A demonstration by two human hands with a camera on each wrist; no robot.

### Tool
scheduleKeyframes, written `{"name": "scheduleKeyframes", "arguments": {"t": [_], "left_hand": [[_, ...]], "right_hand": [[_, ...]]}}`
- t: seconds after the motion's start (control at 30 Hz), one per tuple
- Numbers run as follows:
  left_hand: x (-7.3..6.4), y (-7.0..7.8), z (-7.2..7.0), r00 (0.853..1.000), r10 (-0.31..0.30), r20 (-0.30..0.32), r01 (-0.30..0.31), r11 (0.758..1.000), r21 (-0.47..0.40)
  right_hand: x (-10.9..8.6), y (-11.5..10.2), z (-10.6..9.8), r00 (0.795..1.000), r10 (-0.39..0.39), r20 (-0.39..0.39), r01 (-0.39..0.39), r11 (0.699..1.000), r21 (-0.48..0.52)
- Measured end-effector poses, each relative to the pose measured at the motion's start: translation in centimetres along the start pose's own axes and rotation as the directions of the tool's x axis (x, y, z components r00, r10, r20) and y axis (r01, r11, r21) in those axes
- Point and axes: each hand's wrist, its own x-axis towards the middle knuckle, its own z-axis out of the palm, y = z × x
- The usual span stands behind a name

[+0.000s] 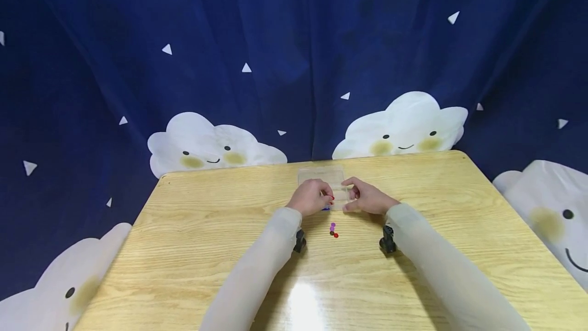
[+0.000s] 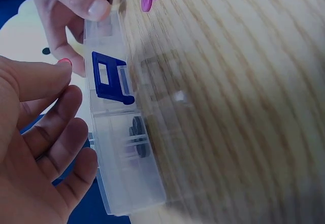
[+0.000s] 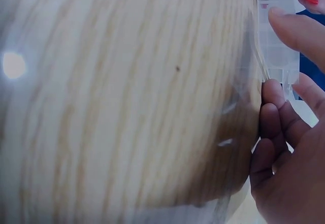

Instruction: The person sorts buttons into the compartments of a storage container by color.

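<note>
In the head view my left hand (image 1: pixel 313 197) is over the left half of a clear plastic box (image 2: pixel 132 183). Its thumb and index finger pinch a small red button (image 2: pixel 64 60) just above the box; the other fingers curl loosely. On the box's front sits a blue latch (image 2: pixel 104 76), and dark buttons (image 2: pixel 138 136) show through its wall. My right hand (image 1: pixel 369 198) holds the box's right end, thumb at the near side and fingers around the end. Small red pieces (image 3: pixel 263 0) show inside the box in the right wrist view.
Nearer to me on the wooden table (image 1: pixel 206 249) lie a few loose buttons: purple ones (image 1: pixel 333 226), a dark one (image 1: pixel 332 233) and a red button (image 1: pixel 336 235). Behind the table's far edge hangs a dark blue curtain (image 1: pixel 275 101) with clouds.
</note>
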Motion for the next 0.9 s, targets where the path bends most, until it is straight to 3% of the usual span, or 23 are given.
{"name": "scheduleKeyframes", "arguments": {"t": [0.4,0.67,0.9], "left_hand": [[0.0,0.5,0.3,0.999,-0.020,0.031,0.019,0.999,0.028],[0.0,0.5,0.1,0.999,-0.034,0.037,0.033,0.999,0.033],[-0.9,0.2,-0.2,1.000,0.016,0.018,-0.016,1.000,0.004]], "right_hand": [[-1.0,-1.3,0.1,1.000,-0.015,0.008,0.015,1.000,-0.004],[-0.6,-0.7,0.2,1.000,-0.002,0.008,0.002,1.000,0.004],[-0.5,-0.6,0.1,1.000,0.000,0.010,0.000,1.000,0.003]]}}
